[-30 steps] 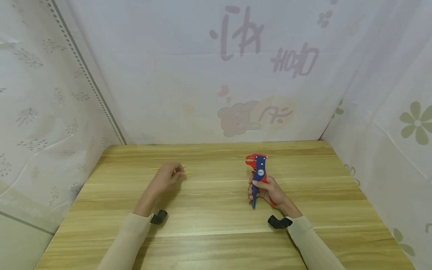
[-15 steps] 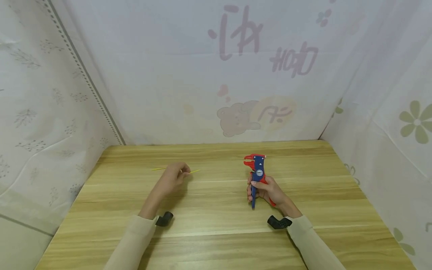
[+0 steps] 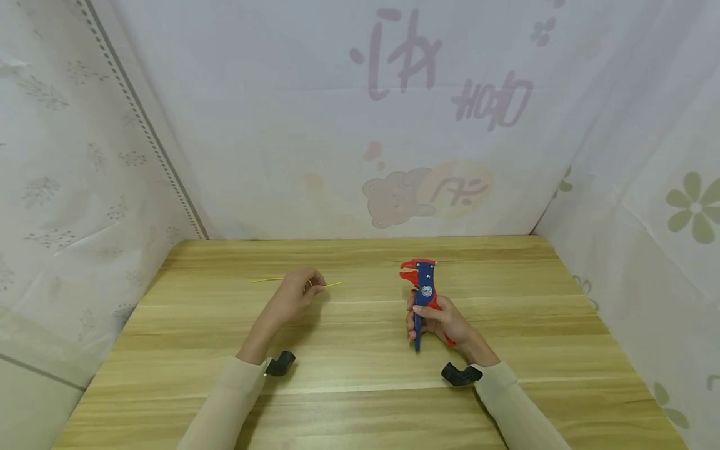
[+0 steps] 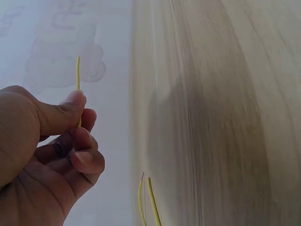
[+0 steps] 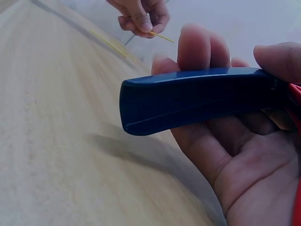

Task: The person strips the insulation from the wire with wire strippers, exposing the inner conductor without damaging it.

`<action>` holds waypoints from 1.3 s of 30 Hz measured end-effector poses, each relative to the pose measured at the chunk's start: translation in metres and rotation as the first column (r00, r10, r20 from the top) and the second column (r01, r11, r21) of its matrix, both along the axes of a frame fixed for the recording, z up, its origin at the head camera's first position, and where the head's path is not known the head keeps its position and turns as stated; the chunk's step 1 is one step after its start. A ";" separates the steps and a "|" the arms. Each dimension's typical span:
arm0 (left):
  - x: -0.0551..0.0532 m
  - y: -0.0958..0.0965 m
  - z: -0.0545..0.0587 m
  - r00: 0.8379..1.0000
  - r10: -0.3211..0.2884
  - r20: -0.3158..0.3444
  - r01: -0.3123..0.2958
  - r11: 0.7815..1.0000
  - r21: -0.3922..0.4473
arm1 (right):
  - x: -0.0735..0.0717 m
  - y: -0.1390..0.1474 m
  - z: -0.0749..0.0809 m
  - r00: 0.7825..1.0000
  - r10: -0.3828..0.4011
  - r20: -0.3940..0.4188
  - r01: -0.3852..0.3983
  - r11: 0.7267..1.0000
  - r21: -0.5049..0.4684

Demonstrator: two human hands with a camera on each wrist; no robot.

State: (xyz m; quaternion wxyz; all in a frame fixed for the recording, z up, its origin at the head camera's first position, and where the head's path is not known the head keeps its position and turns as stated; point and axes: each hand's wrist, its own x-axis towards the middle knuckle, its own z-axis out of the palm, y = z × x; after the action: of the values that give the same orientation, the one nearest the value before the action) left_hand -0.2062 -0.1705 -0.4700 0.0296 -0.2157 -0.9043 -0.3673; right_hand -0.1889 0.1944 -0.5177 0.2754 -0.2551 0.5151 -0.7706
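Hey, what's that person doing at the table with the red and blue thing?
A person is holding something in each hand. The left hand pinches a thin yellow wire, with one end sticking out past the fingertips. The right hand holds the red-and-blue tool, which looks like a wire stripper, by its handles. Its red jaws are open, with the held wire apart from them. More yellow wire lies on the wooden table.

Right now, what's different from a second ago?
The left hand moved right with its yellow wire; the right hand brought the wire stripper slightly left. Both hands kept their hold, and the other yellow wires stayed on the table.
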 end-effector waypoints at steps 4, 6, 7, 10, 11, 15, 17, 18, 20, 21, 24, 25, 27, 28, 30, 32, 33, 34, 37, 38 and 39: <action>0.001 0.004 0.002 1.000 -0.007 0.008 0.007 1.000 0.006 | 0.001 -0.003 0.000 1.000 0.010 0.002 -0.010 1.000 0.002; 0.001 0.006 0.002 1.000 -0.011 0.013 0.011 1.000 0.010 | 0.002 -0.004 0.001 1.000 0.015 -0.004 -0.015 1.000 0.006; 0.001 0.008 0.003 1.000 -0.012 0.014 0.011 1.000 0.012 | 0.002 -0.004 0.001 1.000 0.020 -0.007 -0.020 1.000 0.006; 0.002 0.012 0.005 1.000 -0.013 0.008 0.013 1.000 0.020 | 0.003 -0.006 0.002 0.999 0.033 -0.016 -0.033 0.999 0.006; 0.002 0.014 0.006 1.000 -0.014 0.006 0.013 1.000 0.022 | 0.003 -0.007 0.002 0.999 0.036 -0.019 -0.036 0.999 0.004; 0.003 0.018 0.009 1.000 -0.021 0.006 0.021 0.999 0.029 | 0.003 -0.009 0.003 0.999 0.043 -0.019 -0.043 0.999 -0.004; 0.003 0.020 0.010 1.000 -0.023 0.010 0.023 0.999 0.029 | 0.003 -0.010 0.003 0.999 0.046 -0.018 -0.046 0.999 -0.005; 0.003 0.021 0.010 1.000 -0.024 0.012 0.024 0.999 0.032 | 0.004 -0.010 0.003 0.999 0.047 -0.016 -0.047 0.999 -0.007; 0.003 0.023 0.011 1.000 -0.026 0.009 0.025 0.999 0.035 | 0.004 -0.011 0.002 0.999 0.050 -0.019 -0.050 0.999 -0.006; 0.003 0.024 0.011 1.000 -0.027 0.007 0.027 0.999 0.037 | 0.004 -0.011 0.002 0.998 0.053 -0.018 -0.054 0.999 -0.005; 0.002 0.027 0.012 1.000 -0.025 -0.002 0.025 0.999 0.045 | 0.004 -0.013 0.002 0.998 0.064 -0.019 -0.064 0.998 0.000; 0.002 0.028 0.012 1.000 -0.024 -0.006 0.024 0.999 0.049 | 0.004 -0.014 0.003 0.998 0.067 -0.019 -0.067 0.998 0.002; 0.002 0.031 0.013 1.000 -0.019 -0.013 0.020 0.998 0.054 | 0.006 -0.016 0.003 0.997 0.073 -0.016 -0.073 0.997 0.004; 0.002 0.032 0.013 1.000 -0.019 -0.017 0.020 0.998 0.058 | 0.006 -0.016 0.004 0.997 0.076 -0.016 -0.076 0.997 0.005; 0.001 0.035 0.013 1.000 -0.021 -0.019 0.023 0.998 0.061 | 0.008 -0.018 0.004 0.997 0.080 -0.015 -0.080 0.997 0.005; 0.001 0.037 0.013 0.999 -0.032 -0.022 0.033 0.997 0.066 | 0.009 -0.019 0.004 0.996 0.083 -0.021 -0.083 0.997 0.006; 0.001 0.038 0.014 0.999 -0.037 -0.022 0.039 0.997 0.070 | 0.009 -0.020 0.004 0.996 0.083 -0.022 -0.083 0.996 0.008; 0.002 0.039 0.014 0.999 -0.042 -0.025 0.044 0.996 0.072 | 0.009 -0.021 0.004 0.996 0.085 -0.023 -0.085 0.996 0.009; 0.002 0.042 0.015 0.998 -0.055 -0.034 0.058 0.995 0.080 | 0.010 -0.023 0.002 0.996 0.090 -0.025 -0.089 0.996 0.005; 0.003 0.043 0.015 0.998 -0.056 -0.037 0.059 0.995 0.082 | 0.010 -0.023 0.002 0.996 0.091 -0.024 -0.091 0.996 0.005; 0.003 0.043 0.015 0.998 -0.057 -0.041 0.061 0.995 0.084 | 0.010 -0.024 0.002 0.995 0.094 -0.022 -0.094 0.996 0.002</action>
State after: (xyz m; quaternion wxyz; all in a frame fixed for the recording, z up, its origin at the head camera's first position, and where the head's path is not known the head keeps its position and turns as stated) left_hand -0.2034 -0.1273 -0.4547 0.0453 -0.2479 -0.8802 -0.4023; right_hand -0.1785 0.1707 -0.5160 0.3059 -0.2872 0.5058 -0.7537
